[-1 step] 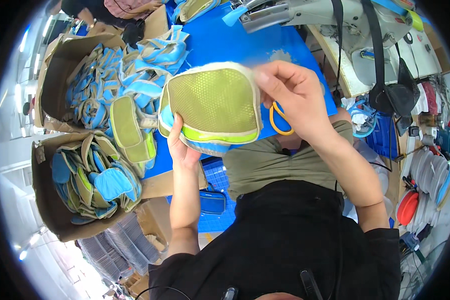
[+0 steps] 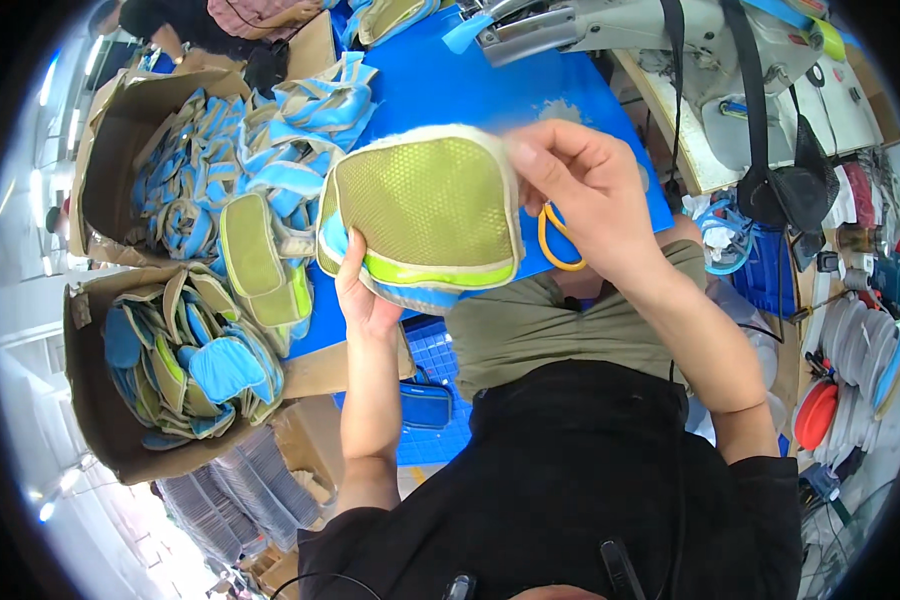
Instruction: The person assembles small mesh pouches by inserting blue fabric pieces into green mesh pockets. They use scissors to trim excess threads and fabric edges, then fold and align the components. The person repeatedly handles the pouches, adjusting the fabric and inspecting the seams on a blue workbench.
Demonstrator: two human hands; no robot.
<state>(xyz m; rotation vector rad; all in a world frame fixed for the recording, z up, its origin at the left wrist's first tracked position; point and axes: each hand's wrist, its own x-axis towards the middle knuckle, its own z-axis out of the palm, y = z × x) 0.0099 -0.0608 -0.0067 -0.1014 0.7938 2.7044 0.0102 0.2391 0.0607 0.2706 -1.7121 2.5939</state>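
Note:
A green mesh pouch with pale edge binding and a blue underside is held up over the blue table. My left hand is closed on its lower left part, thumb in front and fingers hidden behind. At the pouch's upper right edge, my right hand is closed, thumb and forefinger together and slightly blurred. Scissors with a yellow loop handle hang at its palm; their blades are hidden. Another green pouch lies left of my left hand, on a similar piece.
One cardboard box stands beside a heap of blue and beige strips; a nearer box holds green and blue pieces. A sewing machine is at the upper right. Part of another person shows at the upper left.

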